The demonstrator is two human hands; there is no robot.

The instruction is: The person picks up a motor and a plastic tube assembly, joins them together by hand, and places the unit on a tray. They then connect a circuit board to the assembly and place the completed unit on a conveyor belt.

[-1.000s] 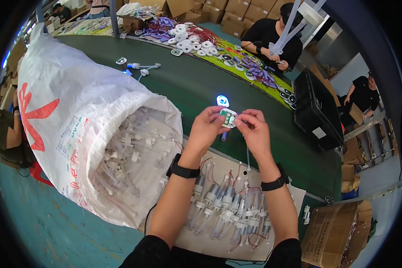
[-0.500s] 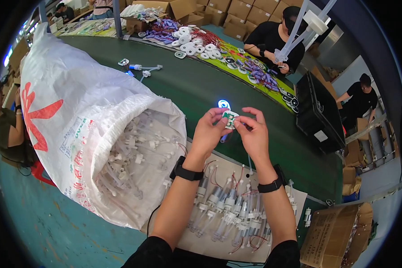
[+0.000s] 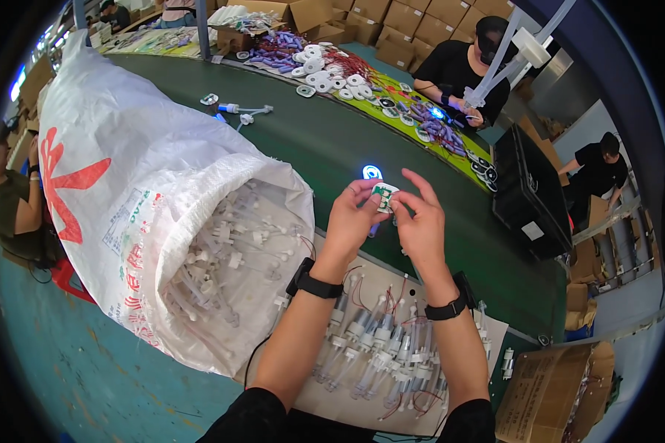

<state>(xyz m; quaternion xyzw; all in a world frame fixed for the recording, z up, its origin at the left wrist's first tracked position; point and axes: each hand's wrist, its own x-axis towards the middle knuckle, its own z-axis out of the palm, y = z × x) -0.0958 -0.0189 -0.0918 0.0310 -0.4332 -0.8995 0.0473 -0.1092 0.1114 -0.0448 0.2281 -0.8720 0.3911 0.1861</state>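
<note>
While pinching green-white PCB [image 3: 383,197] in L hand [image 3: 349,224], touching its edge opp. that grip w/ R hand [image 3: 423,227] (can't tell if clamped).

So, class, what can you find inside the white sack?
Inside the open white sack, a jumble of pale tubes with white fittings shows near the mouth. Anything deeper is hidden by the sack's wall and the heap itself.

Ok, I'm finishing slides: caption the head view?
Left hand and right hand hold a white-green piece over a green belt.
</note>
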